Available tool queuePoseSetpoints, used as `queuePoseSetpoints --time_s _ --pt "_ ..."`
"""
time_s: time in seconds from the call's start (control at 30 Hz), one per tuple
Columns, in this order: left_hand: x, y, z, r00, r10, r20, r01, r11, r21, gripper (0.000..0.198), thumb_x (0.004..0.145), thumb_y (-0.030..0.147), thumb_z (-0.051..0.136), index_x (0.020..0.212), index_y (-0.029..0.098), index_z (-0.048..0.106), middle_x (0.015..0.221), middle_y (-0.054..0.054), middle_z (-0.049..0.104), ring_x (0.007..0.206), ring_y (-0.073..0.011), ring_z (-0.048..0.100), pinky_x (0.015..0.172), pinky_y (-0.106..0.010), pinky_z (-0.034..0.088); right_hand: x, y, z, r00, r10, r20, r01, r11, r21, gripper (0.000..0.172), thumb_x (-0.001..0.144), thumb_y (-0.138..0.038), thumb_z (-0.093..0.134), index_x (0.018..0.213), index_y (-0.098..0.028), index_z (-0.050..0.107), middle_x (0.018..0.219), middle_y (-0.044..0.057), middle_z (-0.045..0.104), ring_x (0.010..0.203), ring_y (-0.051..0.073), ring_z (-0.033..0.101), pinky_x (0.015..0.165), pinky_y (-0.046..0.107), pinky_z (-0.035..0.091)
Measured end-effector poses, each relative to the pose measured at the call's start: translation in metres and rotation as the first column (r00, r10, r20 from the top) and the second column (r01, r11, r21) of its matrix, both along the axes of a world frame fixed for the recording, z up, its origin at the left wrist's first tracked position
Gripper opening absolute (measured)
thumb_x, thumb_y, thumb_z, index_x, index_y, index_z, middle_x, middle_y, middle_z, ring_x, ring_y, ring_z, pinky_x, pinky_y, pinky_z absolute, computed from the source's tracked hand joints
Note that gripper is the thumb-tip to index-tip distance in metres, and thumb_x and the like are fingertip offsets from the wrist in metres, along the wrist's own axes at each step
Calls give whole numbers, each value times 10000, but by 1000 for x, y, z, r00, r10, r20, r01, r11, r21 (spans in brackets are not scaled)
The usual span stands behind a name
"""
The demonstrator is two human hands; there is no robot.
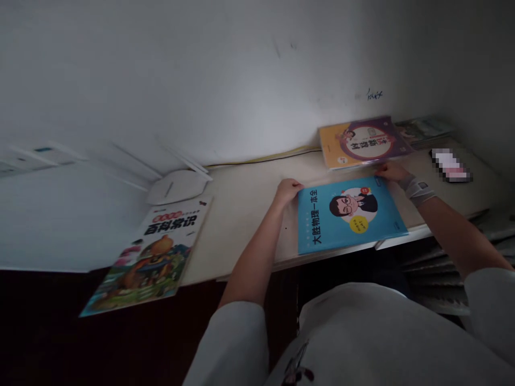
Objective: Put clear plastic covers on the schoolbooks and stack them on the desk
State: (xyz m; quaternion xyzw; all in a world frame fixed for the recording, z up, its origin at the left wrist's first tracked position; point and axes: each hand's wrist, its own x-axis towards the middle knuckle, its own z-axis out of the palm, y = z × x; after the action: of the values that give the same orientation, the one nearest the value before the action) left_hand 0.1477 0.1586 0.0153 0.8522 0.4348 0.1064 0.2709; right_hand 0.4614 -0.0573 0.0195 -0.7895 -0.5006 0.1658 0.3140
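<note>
A blue book point(350, 214) with a cartoon figure on its cover lies flat on the pale desk point(245, 203). My left hand point(288, 191) grips its far left corner. At the far right corner my right hand point(391, 171) rests on the book's edge, with a grey band on the wrist. An orange and purple book point(362, 141) lies just behind, against the wall.
A colourful picture book point(155, 256) lies at the left, overhanging the desk's front edge. A white router point(177, 185) with antennas stands behind it. A yellow cable point(265, 157) runs along the wall. More books point(424, 128) are stacked at the far right.
</note>
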Motion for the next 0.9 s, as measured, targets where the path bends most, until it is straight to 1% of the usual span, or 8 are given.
queuePoseSetpoints --time_s 0.13,0.23,0.37,0.5,0.63,0.7,0.77,0.9 --pt "-9 -13 4 997 21 79 -24 999 40 181 787 291 535 766 150 646 777 -46 684 776 -176 613 737 -277 463 -13 -6 0 993 -115 0 115 993 -15 214 777 -300 602 598 -200 544 602 9 590 612 148 528 678 322 479" --pt "-21 -30 12 981 -16 195 3 998 69 161 823 278 525 833 166 640 947 -54 713 878 -168 632 850 -289 468 -28 -24 3 987 -159 7 157 980 126 133 796 -304 570 700 -213 581 768 47 657 755 196 586 792 385 494" --pt "-45 -56 25 900 -48 433 2 994 107 129 849 284 533 853 187 618 1083 -56 705 934 -156 646 888 -303 483 -53 -62 13 990 -143 -13 138 930 340 197 812 -409 584 813 -214 610 830 42 671 809 211 627 823 400 509" --pt "-75 -88 32 793 -55 607 -55 986 160 153 854 346 560 843 200 606 990 -52 714 887 -158 656 837 -316 511 -78 -108 28 998 -66 15 49 860 508 189 815 -422 651 881 -245 671 858 25 682 805 196 649 800 384 530" --pt "-99 -122 28 744 -70 664 -86 976 200 175 844 371 611 798 202 606 849 -30 703 792 -149 655 765 -301 520 -93 -147 37 985 118 123 -162 868 469 112 847 -364 639 901 -342 735 918 19 678 854 198 652 801 386 540" --pt "-106 -133 22 725 -116 679 -73 967 243 151 837 344 635 788 203 613 777 -11 680 746 -140 642 742 -292 514 -96 -159 36 979 170 115 -204 871 448 102 837 -385 650 875 -365 742 922 17 676 882 208 655 866 416 531" --pt "-111 -139 16 699 -179 692 -34 958 283 135 831 319 651 767 206 613 744 -2 656 733 -137 629 718 -280 507 -98 -162 32 986 161 51 -166 878 448 103 832 -409 653 822 -350 736 917 18 685 898 215 658 922 441 514" --pt "-116 -141 11 686 -244 686 57 957 284 143 837 310 650 746 214 596 738 0 623 738 -138 610 708 -281 510 -106 -156 24 991 12 -130 50 885 463 236 846 -451 620 691 -279 664 841 25 699 851 221 670 962 477 502"
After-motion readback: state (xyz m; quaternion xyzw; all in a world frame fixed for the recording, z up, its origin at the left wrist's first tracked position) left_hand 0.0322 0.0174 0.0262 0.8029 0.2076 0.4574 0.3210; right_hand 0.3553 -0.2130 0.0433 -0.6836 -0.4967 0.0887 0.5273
